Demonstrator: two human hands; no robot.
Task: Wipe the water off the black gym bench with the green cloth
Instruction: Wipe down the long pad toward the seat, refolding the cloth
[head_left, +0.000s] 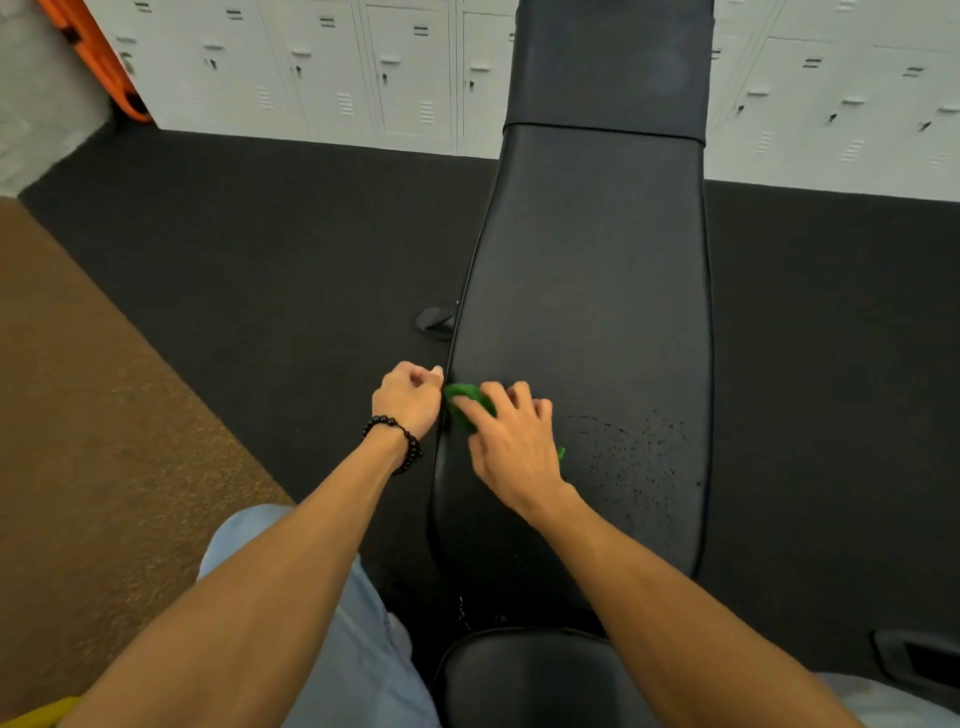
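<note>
The black bench (587, 291) ran away from the person toward a row of white lockers (322, 73), its long pad lying over dark rubber flooring (260, 234). The green cloth (465, 402) sat bunched on the bench pad right at its left edge, roughly midway along the near section. The right hand (511, 441) lay on top of the cloth with its fingers spread and pressing down, covering most of it, so that green showed only past the fingertips and as a small scrap by the heel of the hand. The left hand (408, 397) hung just off the bench's left edge, beside the cloth, with its fingers loosely curled; whether its fingertips pinched a corner of the cloth could not be told. A string of dark beads (400, 441) circled the left wrist. A patch of water droplets (634, 457) speckled the pad to the right of the right hand, reaching toward the bench's right edge. Brown carpet (78, 415) lay beyond the rubber flooring on the left.
</note>
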